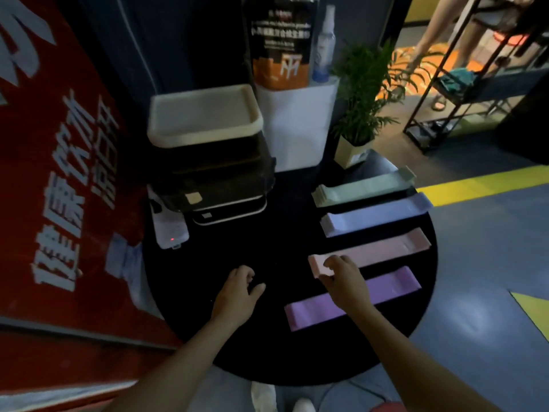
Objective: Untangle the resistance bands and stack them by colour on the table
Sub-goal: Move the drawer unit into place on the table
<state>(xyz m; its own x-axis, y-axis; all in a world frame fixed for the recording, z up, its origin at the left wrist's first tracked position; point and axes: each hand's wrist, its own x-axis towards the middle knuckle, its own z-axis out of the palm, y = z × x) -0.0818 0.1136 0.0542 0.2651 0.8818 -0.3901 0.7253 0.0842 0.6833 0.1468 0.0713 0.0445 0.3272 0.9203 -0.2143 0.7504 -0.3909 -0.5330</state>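
**Four band stacks lined up on a dark round table**

From my remote seat I see four flat stacks of stretchy resistance bands lying side by side, apart, on the right half of the round black table (282, 233): a mint-green stack (362, 187) farthest up, a pale lavender-blue stack (375, 214) below it, a pink stack (383, 248), and a purple stack (386, 285) lowest in the frame. My right hand (344, 281) pinches the left end of the pink stack, its wrist crossing over the purple one. My left hand (237, 292) rests at centre frame, fingers loosely curled, holding nothing. At upper centre stands a cream-lidded dark container (205, 117), with a potted green plant (362, 93) to its right.
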